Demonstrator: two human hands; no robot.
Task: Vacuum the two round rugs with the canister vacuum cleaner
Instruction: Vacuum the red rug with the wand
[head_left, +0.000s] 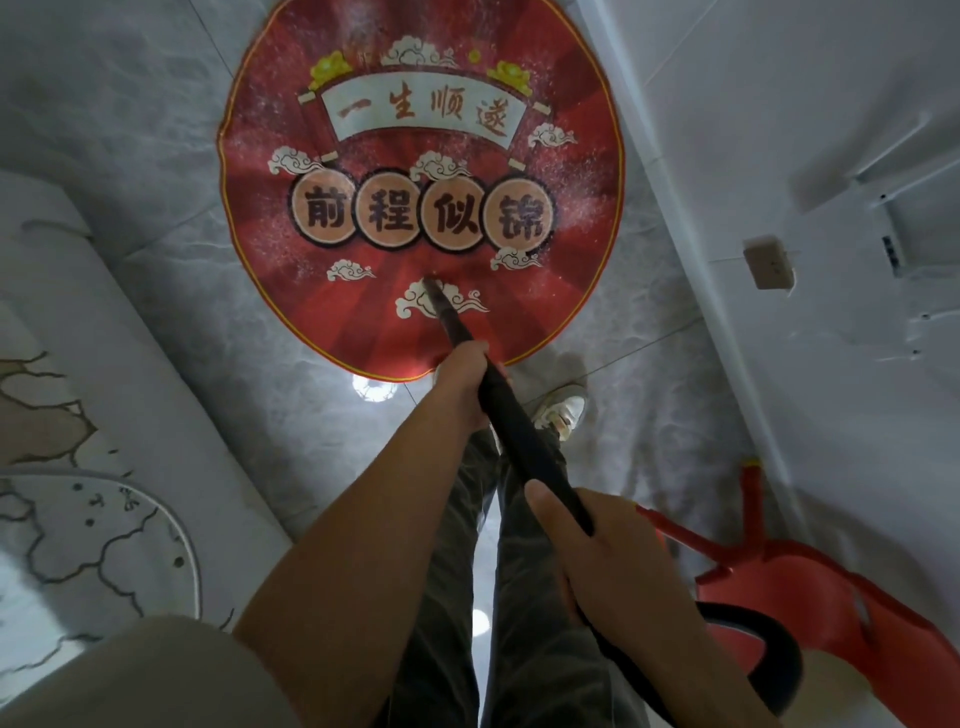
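**Q:** How do the hands lie?
**A:** The left hand (467, 387) is forward, fingers curled round the wand (519, 431). The right hand (608, 556) is nearer the body and grips the wand's upper end, thumb laid along it.

**Q:** Which way does the wand run?
**A:** Its long axis slants from the right hand, at lower right, up and left to the tip (430, 285). It points away from the person and down to the floor. The tip meets the red rug (353, 312) on a cloud motif near the rug's closer edge.

**Q:** What lies around them?
**A:** The hose (774, 660) curves off behind the right hand, in front of a red stool (810, 587). A pale rug (130, 519) lies to the left, apart from the red one. A shoe (566, 410) stands just off the red rug's edge.
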